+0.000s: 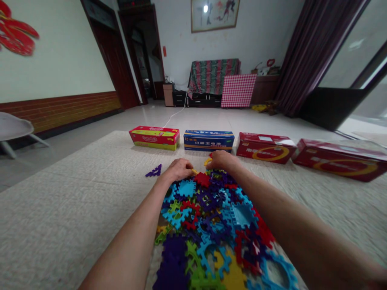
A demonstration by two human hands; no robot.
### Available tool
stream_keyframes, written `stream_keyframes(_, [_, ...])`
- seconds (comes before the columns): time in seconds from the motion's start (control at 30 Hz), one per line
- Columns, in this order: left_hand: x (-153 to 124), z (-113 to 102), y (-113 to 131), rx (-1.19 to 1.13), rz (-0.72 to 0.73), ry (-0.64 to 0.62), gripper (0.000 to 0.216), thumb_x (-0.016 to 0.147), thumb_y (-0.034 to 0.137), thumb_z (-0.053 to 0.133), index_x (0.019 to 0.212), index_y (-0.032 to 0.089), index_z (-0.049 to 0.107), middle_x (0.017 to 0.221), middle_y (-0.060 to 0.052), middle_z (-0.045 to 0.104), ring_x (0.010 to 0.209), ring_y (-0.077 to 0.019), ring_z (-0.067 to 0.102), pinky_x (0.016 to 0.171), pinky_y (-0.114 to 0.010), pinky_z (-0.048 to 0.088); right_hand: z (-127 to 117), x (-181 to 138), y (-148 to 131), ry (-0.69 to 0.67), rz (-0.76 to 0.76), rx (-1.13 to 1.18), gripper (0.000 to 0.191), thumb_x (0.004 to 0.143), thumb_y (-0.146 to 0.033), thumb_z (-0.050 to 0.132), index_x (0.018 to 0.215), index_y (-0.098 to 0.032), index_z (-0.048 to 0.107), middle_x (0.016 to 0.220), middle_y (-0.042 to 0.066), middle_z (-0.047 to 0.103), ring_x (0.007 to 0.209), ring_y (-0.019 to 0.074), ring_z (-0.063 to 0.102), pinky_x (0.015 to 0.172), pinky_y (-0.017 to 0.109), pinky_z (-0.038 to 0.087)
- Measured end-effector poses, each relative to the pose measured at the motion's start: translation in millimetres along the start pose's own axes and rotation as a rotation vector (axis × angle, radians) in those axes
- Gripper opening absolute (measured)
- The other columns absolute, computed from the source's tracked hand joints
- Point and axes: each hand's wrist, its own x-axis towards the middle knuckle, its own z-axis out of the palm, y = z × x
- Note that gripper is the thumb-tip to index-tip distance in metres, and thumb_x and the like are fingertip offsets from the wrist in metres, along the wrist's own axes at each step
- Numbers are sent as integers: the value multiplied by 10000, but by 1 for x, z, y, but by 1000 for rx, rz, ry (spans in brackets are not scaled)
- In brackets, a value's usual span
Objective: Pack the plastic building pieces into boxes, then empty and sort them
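Observation:
A heap of coloured plastic interlocking pieces (211, 217) in blue, purple, red, green and yellow lies on a beige mat (75, 209) between my forearms. My left hand (178, 169) rests knuckles-up at the far end of the heap, fingers curled down onto a yellow piece (196, 172). My right hand (222, 160) is beside it, fingers bent over a yellow piece (207, 162). What each hand grips is mostly hidden under the fingers. One purple triangular piece (154, 171) lies alone to the left of the heap.
Beyond my hands several long cartons stand in a row: a red-yellow one (155, 137), a blue one (208, 140), two red ones (265, 147) (341, 159). A grey chair (13, 129) is at the left. A covered sofa (213, 76), a checked board (238, 90) and curtains (314, 52) stand farther back.

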Motion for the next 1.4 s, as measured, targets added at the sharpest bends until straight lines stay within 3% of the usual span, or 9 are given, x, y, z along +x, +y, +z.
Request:
stream_keyframes(0.13, [7, 6, -8, -193, -36, 197, 178, 708, 234, 623, 839, 169, 723, 756, -17, 722, 698, -163, 647, 613, -242, 460, -7, -7, -13, -60, 120, -63, 592, 669, -466, 731, 1160, -143, 662, 1222, 196, 639, 1116, 345, 601, 881, 482, 465])
stream_keyframes(0.23, [12, 6, -8, -277, 1, 368, 162, 706, 217, 613, 825, 154, 704, 756, -19, 715, 689, -147, 641, 640, -238, 467, -10, -11, -14, 43, 139, -87, 566, 711, -476, 670, 1139, -106, 674, 1159, 212, 660, 1102, 352, 599, 908, 494, 431])
stream_keyframes(0.33, [12, 0, 2, -335, 41, 447, 159, 696, 232, 621, 810, 149, 695, 730, -17, 704, 668, -141, 629, 633, -234, 467, -21, -24, -7, 166, 72, -97, 526, 748, -489, 607, 1119, -125, 687, 1112, 197, 672, 1071, 341, 603, 900, 471, 416])
stream_keyframes(0.47, [1, -11, 30, -429, 128, 353, 188, 693, 252, 617, 825, 141, 692, 730, -22, 703, 648, -136, 615, 603, -226, 473, -46, -66, 8, 264, -32, -156, 505, 782, -519, 566, 1085, -134, 691, 1074, 185, 668, 991, 319, 615, 869, 448, 404])
stream_keyframes(0.63, [-34, -12, 86, -394, 235, 246, 196, 700, 256, 616, 838, 146, 701, 756, -29, 708, 679, -147, 627, 612, -230, 474, -67, -146, 39, 368, -161, -189, 481, 815, -548, 552, 1043, -145, 680, 986, 153, 659, 919, 291, 600, 833, 415, 386])
stream_keyframes(0.77, [-73, 6, 126, -336, 239, 164, 162, 703, 234, 628, 819, 158, 712, 706, -15, 696, 646, -146, 619, 590, -228, 450, -62, -211, 58, 402, -158, -105, 429, 822, -507, 581, 1055, -155, 656, 927, 115, 650, 862, 254, 591, 820, 388, 388])
stream_keyframes(0.9, [-107, 36, 151, -421, 204, 90, 111, 719, 202, 630, 790, 152, 700, 700, -14, 690, 642, -135, 616, 579, -215, 445, -43, -257, 67, 411, -134, -6, 386, 776, -382, 644, 1078, -143, 629, 935, 111, 633, 870, 251, 585, 828, 385, 417])
stream_keyframes(1.13, [-136, 78, 175, -543, 61, 117, 114, 718, 129, 637, 825, 154, 664, 614, 22, 643, 565, -108, 594, 547, -195, 441, 3, -287, 91, 532, -180, 275, 473, 710, -196, 635, 1172, -168, 538, 1042, 106, 561, 912, 229, 580, 802, 360, 498])
stream_keyframes(1.4, [-138, 101, 182, -528, 177, 220, 141, 781, 144, 573, 905, 201, 609, 786, -10, 706, 718, -147, 672, 672, -257, 537, 18, -290, 96, 599, -224, 398, 538, 726, -159, 587, 1250, -212, 476, 1146, 115, 547, 1041, 264, 556, 910, 434, 480])
